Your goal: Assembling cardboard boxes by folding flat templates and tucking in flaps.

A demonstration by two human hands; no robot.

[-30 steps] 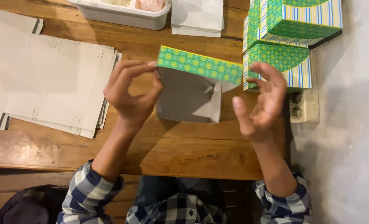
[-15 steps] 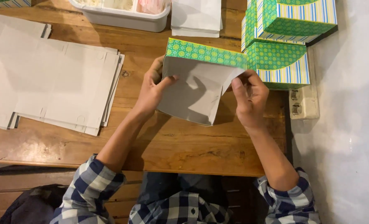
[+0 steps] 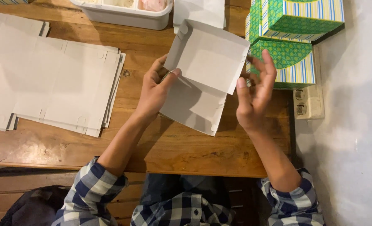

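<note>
While the left hand (image 3: 156, 86) pinches the grey, creased cardboard blank (image 3: 202, 75) at its nine o'clock edge, the right hand (image 3: 253, 94) hovers open-fingered, holding nothing.

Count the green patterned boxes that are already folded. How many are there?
2 show, stacked at the table's far right corner: the upper green-and-striped cardboard box sits on the lower green-and-striped cardboard box, just beyond the right hand. The top frame edge may hide more.

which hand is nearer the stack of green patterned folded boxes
Right. The right hand hangs open just beside the stack of green patterned boxes; the left hand grips the grey cardboard sheet, farther away.
</note>
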